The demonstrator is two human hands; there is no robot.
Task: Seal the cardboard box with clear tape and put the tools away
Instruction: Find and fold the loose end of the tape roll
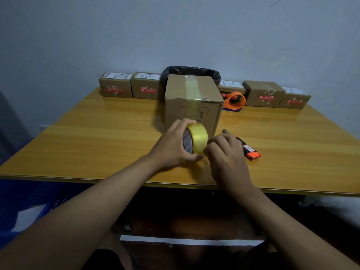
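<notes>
Fingers (187, 123) of the left hand (173, 145) grasp a round, glossy yellow tape roll (195, 138); the right hand (226, 154) pinches its edge, before a taped cardboard box (192, 102) on the smooth wooden counter (97, 137).

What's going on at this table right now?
A person's left hand grips a yellowish roll of clear tape while the right hand picks at its edge. Behind the roll stands a brown cardboard box, tape already running over its top. An orange-and-black utility knife lies on the wooden table.
</notes>
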